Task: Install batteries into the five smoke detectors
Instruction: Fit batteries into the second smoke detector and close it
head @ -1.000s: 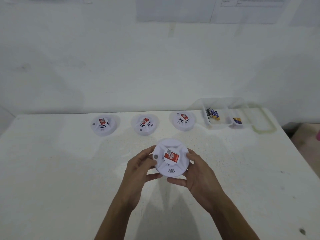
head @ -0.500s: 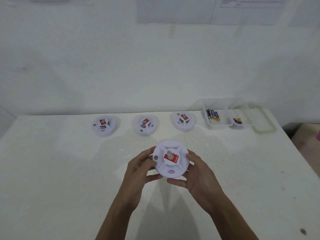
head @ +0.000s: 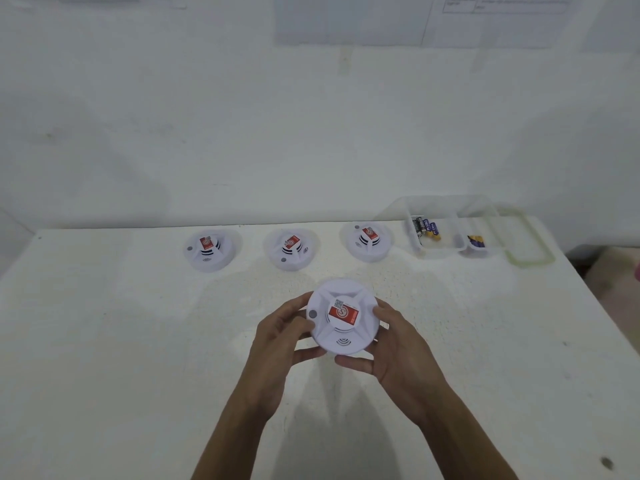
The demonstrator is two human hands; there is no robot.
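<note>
A round white smoke detector [head: 341, 336] with a red label on its top is held over the middle of the white table [head: 104, 341]. My left hand [head: 277, 337] grips its left rim and my right hand [head: 398, 351] grips its right and lower rim. Three more white detectors lie in a row near the table's far edge: the left detector [head: 209, 249], the middle detector [head: 291, 248] and the right detector [head: 368, 239]. A clear plastic box [head: 446, 249] at the back right holds several batteries [head: 425, 228].
A second small clear tray [head: 479, 251] with a dark and yellow item sits right of the box. The box's green-rimmed lid [head: 530, 247] lies beside it. A white wall runs behind the table. The table's right edge drops off near the lid.
</note>
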